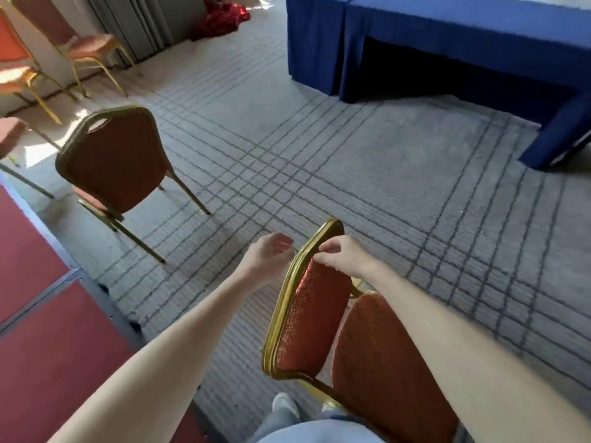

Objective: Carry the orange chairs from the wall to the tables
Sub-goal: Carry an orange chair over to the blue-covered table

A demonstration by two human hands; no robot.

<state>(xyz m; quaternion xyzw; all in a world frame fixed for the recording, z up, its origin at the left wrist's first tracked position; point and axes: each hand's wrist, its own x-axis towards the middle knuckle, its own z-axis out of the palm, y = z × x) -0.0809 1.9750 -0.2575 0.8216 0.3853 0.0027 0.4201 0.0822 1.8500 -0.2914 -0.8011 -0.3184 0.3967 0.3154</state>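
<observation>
Near orange chair, backrest gripped by right hand; left hand relaxed, empty.

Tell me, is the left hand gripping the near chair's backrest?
No, the left hand is loosely curled in the air beside the backrest, apart from it; only the right hand grips its top edge.

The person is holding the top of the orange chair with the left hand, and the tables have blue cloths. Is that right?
Not quite. The head view shows the right hand holding the top of the orange chair; the left hand is free beside it. The tables do have blue cloths.
</observation>
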